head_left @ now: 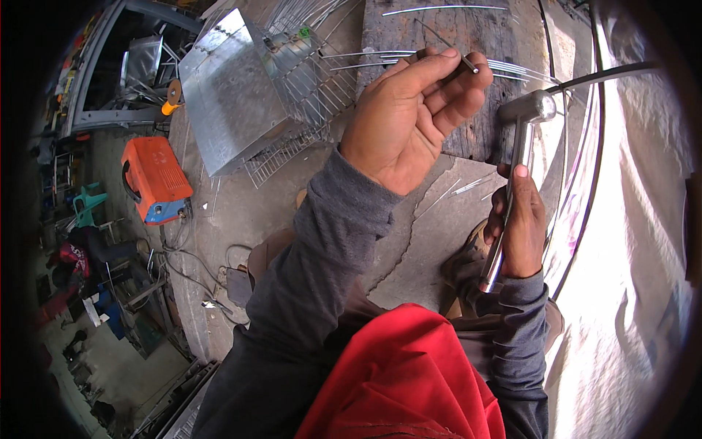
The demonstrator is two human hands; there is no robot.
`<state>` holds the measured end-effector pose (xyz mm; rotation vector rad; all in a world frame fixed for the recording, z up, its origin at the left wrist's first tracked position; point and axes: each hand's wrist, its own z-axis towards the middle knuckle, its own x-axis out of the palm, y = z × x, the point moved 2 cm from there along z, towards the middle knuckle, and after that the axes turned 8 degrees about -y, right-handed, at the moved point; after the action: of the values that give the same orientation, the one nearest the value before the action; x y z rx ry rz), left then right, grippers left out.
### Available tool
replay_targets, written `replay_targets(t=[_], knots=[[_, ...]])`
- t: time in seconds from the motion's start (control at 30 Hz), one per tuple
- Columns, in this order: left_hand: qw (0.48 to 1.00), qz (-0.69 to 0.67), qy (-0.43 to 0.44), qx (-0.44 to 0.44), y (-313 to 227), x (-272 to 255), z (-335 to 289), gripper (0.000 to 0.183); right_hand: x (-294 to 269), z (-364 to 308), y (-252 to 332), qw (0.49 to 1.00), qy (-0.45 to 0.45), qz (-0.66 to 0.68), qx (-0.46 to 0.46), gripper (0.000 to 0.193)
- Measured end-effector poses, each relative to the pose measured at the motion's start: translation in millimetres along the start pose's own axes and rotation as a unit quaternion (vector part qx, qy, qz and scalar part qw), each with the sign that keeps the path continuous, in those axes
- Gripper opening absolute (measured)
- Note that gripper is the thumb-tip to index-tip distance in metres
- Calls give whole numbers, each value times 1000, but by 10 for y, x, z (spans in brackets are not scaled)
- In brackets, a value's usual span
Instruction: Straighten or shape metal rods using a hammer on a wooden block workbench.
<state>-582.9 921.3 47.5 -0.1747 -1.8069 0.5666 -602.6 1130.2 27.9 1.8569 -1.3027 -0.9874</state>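
Note:
My left hand (398, 121) is raised palm up over a worn wooden board (468, 124). A thin metal rod (436, 34) is pinched between its thumb and fingers, its near end poking out past the fingertips. My right hand (521, 227) is wrapped round the shiny metal handle of a hammer (521, 146). The hammer's head points up and away, over the board's right edge. Several thin bright rods (512, 68) lie across the board behind my left hand, and one more rod (442, 9) lies at its far end.
Short rod pieces (468, 187) lie on the cracked concrete. Left of the board stand a bent sheet-metal box (234, 95) and wire grids (322, 80). An orange welding machine (157, 175) with cables sits farther left. A pale cloth (621, 219) hangs at right. Another person (80, 260) is at far left.

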Motion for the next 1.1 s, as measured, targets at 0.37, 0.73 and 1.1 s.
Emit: replay_targets(t=[0.37,0.73,1.1], knots=[[1000,0,-8,-2,26,1,-13,17,5,-16,-1,1000,2,-6,-3,64],[1000,11,-16,-2,55,-17,6,17,8,-12,10,1000,4,-1,3,63],[982,122,-91,-113,394,-50,-239,22,-24,-1,45,1000,10,15,15,60]])
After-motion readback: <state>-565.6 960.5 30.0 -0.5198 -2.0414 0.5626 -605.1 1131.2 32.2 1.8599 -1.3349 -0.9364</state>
